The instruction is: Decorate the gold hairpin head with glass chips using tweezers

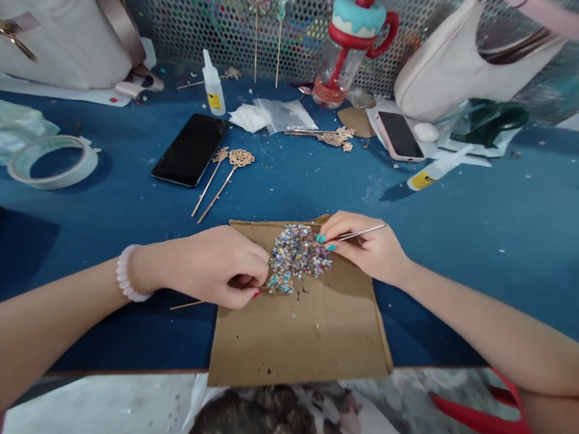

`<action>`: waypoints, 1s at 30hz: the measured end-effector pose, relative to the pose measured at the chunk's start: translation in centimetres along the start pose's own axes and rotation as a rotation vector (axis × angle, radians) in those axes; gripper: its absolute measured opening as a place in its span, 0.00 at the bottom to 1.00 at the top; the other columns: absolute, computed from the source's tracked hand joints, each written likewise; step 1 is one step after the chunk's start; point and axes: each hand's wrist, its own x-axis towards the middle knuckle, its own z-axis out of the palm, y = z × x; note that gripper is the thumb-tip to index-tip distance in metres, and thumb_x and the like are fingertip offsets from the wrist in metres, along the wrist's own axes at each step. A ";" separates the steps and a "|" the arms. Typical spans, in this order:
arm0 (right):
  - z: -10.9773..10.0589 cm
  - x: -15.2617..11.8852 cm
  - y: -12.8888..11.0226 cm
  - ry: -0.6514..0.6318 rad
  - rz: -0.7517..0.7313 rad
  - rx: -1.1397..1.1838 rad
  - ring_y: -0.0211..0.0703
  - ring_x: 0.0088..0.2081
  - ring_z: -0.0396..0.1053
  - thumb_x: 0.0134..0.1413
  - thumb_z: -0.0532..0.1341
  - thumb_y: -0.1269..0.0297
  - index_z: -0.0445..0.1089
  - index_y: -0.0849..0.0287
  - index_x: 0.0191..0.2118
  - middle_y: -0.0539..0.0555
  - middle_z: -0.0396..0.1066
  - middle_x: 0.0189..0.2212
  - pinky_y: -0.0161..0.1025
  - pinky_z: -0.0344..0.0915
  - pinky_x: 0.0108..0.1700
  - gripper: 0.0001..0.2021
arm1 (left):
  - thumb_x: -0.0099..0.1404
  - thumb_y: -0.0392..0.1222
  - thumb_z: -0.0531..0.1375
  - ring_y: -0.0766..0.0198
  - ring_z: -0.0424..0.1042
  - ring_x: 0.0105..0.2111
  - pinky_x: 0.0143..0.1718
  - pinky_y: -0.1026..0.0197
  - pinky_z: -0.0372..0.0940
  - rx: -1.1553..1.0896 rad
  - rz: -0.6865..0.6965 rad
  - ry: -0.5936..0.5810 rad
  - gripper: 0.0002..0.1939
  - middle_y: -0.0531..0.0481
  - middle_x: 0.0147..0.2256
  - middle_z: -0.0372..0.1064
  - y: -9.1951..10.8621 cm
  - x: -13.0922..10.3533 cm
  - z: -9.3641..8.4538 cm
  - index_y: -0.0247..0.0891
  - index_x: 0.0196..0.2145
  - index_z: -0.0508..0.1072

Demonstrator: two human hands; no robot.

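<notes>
A pile of small glittering beads (299,248) lies on a brown cardboard sheet (299,336). Left of the pile, my left hand (223,265) is closed on a thin hairpin stick (186,306), whose end with turquoise stones (280,283) rests against the pile's lower edge. My right hand (364,244), with turquoise nails, pinches metal tweezers (361,233) at the right side of the pile. The tweezers' tips are hidden by the fingers and the beads.
Behind the cardboard lie two gold hairpins (226,182), a black phone (190,150) and a glue bottle (214,89). Tape (53,163) is at left. A cup (337,53), pink phone (400,136), second glue bottle (429,174) and white bag (438,65) stand or lie at right.
</notes>
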 end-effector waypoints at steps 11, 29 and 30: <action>-0.2 0.0 -0.2 -0.127 -0.068 0.076 0.40 0.35 0.75 0.64 0.64 0.69 0.72 0.57 0.38 0.53 0.76 0.31 0.41 0.72 0.38 0.02 | 0.61 0.30 0.59 0.69 0.65 0.26 0.29 0.61 0.55 0.035 0.027 0.061 0.07 0.58 0.27 0.68 0.0 -0.2 0.7 0.41 0.29 0.68; -1.2 0.0 -0.1 -0.135 -0.042 0.073 0.40 0.34 0.74 0.62 0.64 0.72 0.73 0.58 0.38 0.53 0.76 0.31 0.41 0.72 0.39 0.03 | 0.63 0.30 0.57 0.68 0.64 0.25 0.28 0.60 0.56 0.097 0.047 0.096 0.07 0.57 0.27 0.68 0.2 -0.2 0.7 0.41 0.30 0.69; -1.2 0.1 -0.2 -0.137 -0.045 0.070 0.40 0.34 0.74 0.63 0.64 0.72 0.73 0.58 0.38 0.53 0.76 0.31 0.40 0.72 0.39 0.03 | 0.63 0.31 0.56 0.68 0.64 0.25 0.28 0.60 0.55 0.107 0.049 0.093 0.07 0.57 0.27 0.67 0.2 -0.3 0.7 0.40 0.30 0.69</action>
